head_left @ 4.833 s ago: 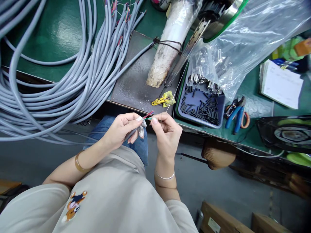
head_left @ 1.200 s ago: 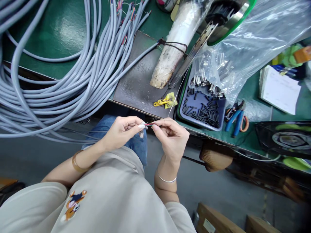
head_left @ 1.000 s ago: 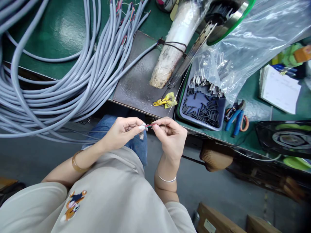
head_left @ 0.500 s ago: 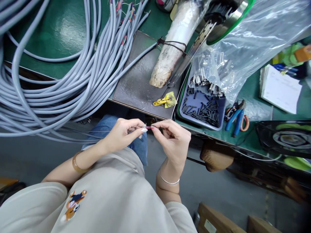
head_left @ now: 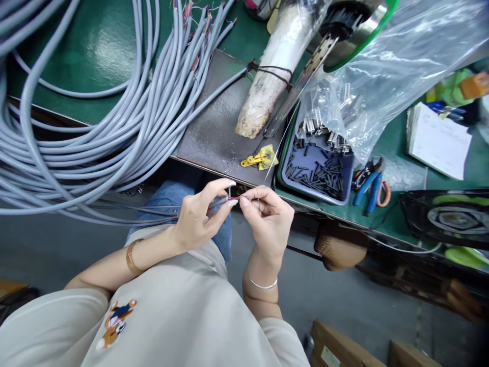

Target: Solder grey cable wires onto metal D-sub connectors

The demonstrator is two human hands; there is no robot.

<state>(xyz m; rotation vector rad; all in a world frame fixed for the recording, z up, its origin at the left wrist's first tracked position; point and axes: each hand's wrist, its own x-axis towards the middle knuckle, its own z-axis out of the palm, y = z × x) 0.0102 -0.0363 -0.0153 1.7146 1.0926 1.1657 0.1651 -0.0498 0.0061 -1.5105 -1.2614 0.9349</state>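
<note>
Over my lap, my left hand [head_left: 200,216] holds a thin grey cable [head_left: 218,202] near its stripped end. Its thumb supports the cable while the index finger is raised a little above it. Fine wires, at least one of them red [head_left: 235,198], stick out of the cable end. My right hand [head_left: 267,216] pinches the tips of these wires between thumb and index finger. How many wires lie in the pinch is hidden. Both hands are just in front of the bench edge, below a small yellow tool [head_left: 252,160] with a yellow scrap.
A thick bundle of grey cables [head_left: 114,148] fills the left. A blue tray [head_left: 315,176] holds short black tubes and metal connectors under a plastic bag [head_left: 382,102]. One cable is tied at a whitish cylinder [head_left: 263,81]. Blue-handled pliers [head_left: 372,188] and a paper pad [head_left: 439,142] lie right.
My left index finger has lifted away from the thumb, and the left wrist has moved slightly right. My right hand has shifted slightly left, still pinching the wires.
</note>
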